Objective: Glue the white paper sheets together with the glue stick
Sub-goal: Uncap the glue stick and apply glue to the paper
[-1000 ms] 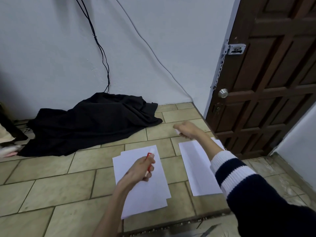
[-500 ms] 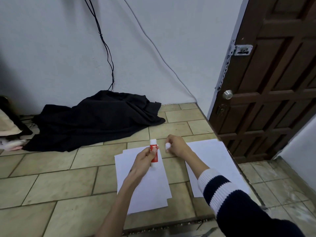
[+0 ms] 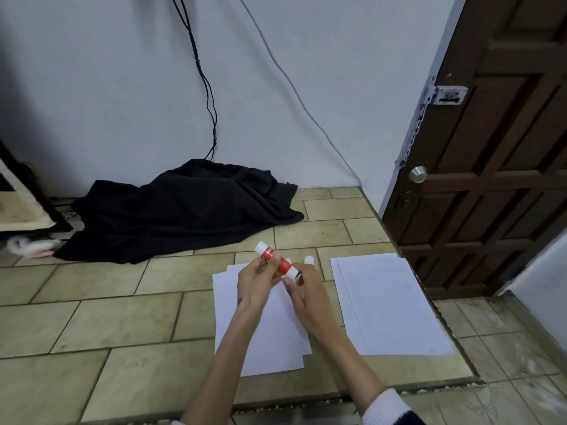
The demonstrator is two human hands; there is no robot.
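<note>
Tiled floor (image 3: 122, 317): my right hand (image 3: 306, 297), back from the door side, now grips the glue stick (image 3: 277, 262) base; left hand (image 3: 256, 282) grips its middle; paper sheets (image 3: 267, 342) unglued.

Bare beige floor tiles (image 3: 101, 308) open to the left of the white paper stacks (image 3: 386, 305). Blocked farther back by a crumpled black cloth (image 3: 181, 210) against the wall; hemmed on the right by a dark wooden door (image 3: 491, 185).
</note>
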